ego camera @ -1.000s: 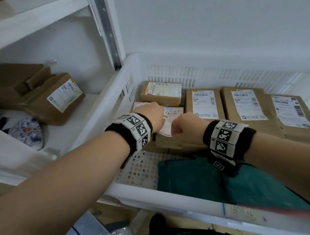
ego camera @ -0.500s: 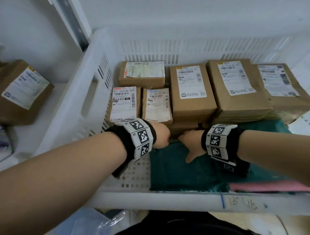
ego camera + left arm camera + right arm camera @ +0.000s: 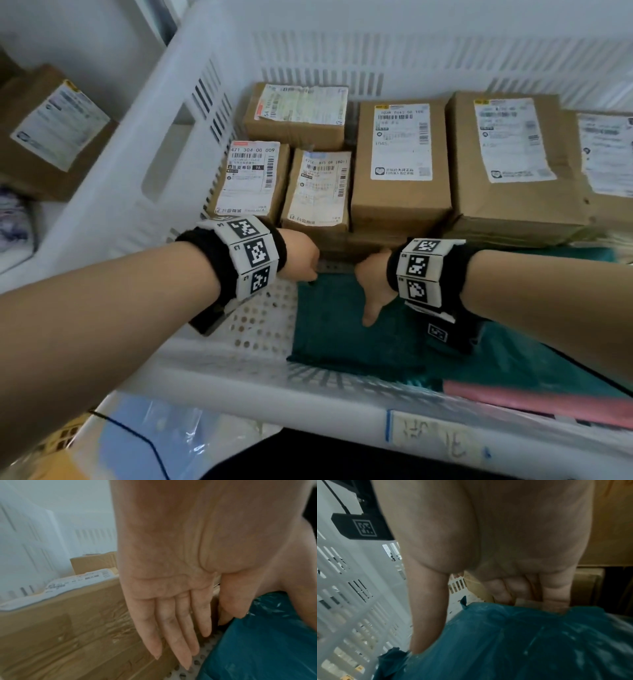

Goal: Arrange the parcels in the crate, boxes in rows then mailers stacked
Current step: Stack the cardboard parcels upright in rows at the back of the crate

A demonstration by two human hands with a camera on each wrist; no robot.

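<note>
Several brown labelled boxes stand in rows at the back of the white crate (image 3: 137, 144), among them two small ones (image 3: 251, 178) (image 3: 318, 186) and a larger one (image 3: 400, 161). A teal mailer (image 3: 342, 329) lies in front of them, over a pink mailer (image 3: 534, 401). My left hand (image 3: 301, 253) points straight fingers (image 3: 171, 628) down into the gap between a box (image 3: 68, 628) and the teal mailer (image 3: 265, 642), holding nothing. My right hand (image 3: 371, 281) lays its thumb (image 3: 428, 608) on the teal mailer (image 3: 522, 642). Its fingers reach down behind the mailer's far edge, tips hidden.
Another labelled cardboard box (image 3: 51, 130) sits on the white shelf left of the crate, with a floral bundle (image 3: 13, 222) beside it. The crate's front rim carries a handwritten label (image 3: 435, 438). A clear plastic bag (image 3: 154, 431) lies below the crate.
Both hands came off the tops of the small boxes and dropped to the gap in front of them. The right thumb now lies on the teal mailer.
</note>
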